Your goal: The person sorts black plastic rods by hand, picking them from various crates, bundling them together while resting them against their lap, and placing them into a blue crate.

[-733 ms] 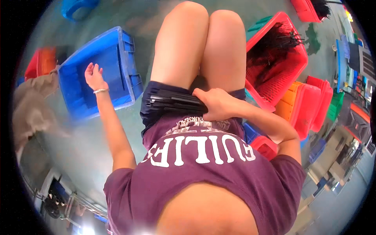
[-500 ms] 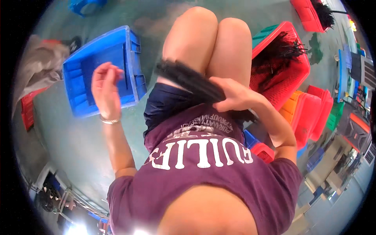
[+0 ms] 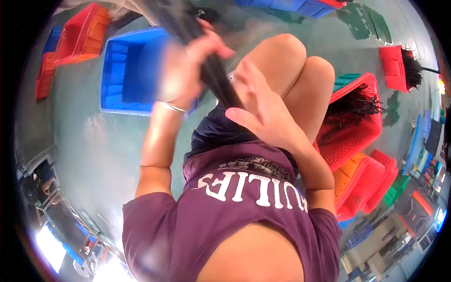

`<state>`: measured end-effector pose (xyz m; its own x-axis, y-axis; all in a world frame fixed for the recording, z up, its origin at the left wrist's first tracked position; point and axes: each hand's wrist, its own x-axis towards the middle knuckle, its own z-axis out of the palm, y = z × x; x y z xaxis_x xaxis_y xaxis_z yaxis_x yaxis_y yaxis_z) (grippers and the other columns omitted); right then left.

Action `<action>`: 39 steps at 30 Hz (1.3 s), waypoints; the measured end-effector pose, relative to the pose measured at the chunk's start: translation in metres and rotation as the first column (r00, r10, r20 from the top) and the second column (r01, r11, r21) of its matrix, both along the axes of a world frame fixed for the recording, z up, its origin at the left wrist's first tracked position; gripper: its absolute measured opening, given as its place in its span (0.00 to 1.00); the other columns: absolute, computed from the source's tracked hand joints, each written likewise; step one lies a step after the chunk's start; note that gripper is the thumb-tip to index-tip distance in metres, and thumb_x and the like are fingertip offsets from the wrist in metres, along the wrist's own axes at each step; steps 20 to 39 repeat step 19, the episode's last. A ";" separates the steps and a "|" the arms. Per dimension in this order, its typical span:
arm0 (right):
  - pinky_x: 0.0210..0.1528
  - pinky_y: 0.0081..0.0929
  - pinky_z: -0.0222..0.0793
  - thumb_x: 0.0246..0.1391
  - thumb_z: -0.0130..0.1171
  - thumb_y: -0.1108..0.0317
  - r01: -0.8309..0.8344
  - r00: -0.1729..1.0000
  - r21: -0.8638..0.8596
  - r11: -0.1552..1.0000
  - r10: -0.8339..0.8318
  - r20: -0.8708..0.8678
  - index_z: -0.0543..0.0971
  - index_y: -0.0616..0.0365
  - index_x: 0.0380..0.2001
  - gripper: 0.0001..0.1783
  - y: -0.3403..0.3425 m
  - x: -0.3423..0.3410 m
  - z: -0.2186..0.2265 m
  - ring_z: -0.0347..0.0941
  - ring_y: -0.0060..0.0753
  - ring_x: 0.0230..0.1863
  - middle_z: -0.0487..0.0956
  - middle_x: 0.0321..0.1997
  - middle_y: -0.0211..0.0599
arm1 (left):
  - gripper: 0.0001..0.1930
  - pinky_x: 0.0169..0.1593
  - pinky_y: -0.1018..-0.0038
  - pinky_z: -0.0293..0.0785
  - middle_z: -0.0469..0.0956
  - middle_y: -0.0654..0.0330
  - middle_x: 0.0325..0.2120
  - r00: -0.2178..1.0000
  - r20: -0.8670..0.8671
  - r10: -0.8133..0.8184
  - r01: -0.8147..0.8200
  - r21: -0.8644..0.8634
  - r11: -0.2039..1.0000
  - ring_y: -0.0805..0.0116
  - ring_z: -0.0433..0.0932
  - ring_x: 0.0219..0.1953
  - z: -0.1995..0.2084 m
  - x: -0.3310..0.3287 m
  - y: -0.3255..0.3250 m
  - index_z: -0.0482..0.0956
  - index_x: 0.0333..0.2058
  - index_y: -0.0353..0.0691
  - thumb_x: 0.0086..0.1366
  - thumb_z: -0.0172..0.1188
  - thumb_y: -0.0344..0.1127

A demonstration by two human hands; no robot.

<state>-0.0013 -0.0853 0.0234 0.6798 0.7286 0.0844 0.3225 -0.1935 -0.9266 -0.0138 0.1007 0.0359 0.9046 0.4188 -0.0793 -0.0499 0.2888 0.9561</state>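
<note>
A long bundle of thin black strips (image 3: pixel 215 76) slants from the top of the view down toward my lap, and its upper part is blurred. My left hand (image 3: pixel 185 70), smeared by motion, is closed around the bundle's middle, fingers over its far side. Beside the lower end, my right hand (image 3: pixel 263 103) has its fingers stretched and its thumb apart, close against the bundle. Whether the palm touches the strips' ends I cannot tell. Behind my left hand stands a blue plastic bin (image 3: pixel 127 111), partly hidden by that hand.
On the right, a red perforated basket (image 3: pixel 350 145) holds many black strips (image 3: pixel 350 110). Red and orange crates (image 3: pixel 359 188) stand nearer on that side. Another red crate (image 3: pixel 392 70) with black strips lies farther right. Orange-red crates (image 3: pixel 84 35) stand at far left.
My left hand has come from over the blue bin onto the black bundle. The bundle has swung upward and away, and my right hand's fingers have loosened and straightened. The view has shifted.
</note>
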 end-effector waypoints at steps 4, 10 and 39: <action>0.55 0.34 0.63 0.51 0.60 0.66 -0.004 0.994 -0.144 0.990 -0.013 -0.111 0.60 0.63 0.58 0.33 -0.031 0.014 -0.011 0.68 0.47 0.52 0.71 0.50 0.54 | 0.08 0.33 0.76 0.73 0.77 0.57 0.21 0.923 0.269 0.275 -0.339 0.234 0.911 0.69 0.77 0.25 -0.011 0.003 0.112 0.72 0.33 0.33 0.55 0.60 0.27; 0.47 0.20 0.67 0.55 0.53 0.75 0.212 0.850 -0.071 0.975 -0.219 -0.478 0.68 0.63 0.50 0.18 -0.062 0.009 -0.016 0.71 0.21 0.42 0.76 0.39 0.34 | 0.06 0.28 0.76 0.68 0.75 0.61 0.19 0.881 0.031 0.473 -0.395 0.599 0.697 0.72 0.73 0.21 -0.158 0.002 0.230 0.71 0.24 0.35 0.51 0.60 0.26; 0.51 0.22 0.64 0.56 0.53 0.72 0.355 0.800 -0.217 0.909 -0.415 -0.433 0.69 0.61 0.50 0.18 -0.115 -0.013 0.015 0.70 0.22 0.46 0.75 0.41 0.34 | 0.25 0.46 0.67 0.72 0.79 0.53 0.36 0.745 -0.636 0.201 0.425 0.685 0.592 0.54 0.78 0.40 -0.375 0.017 0.169 0.73 0.46 0.41 0.51 0.62 0.48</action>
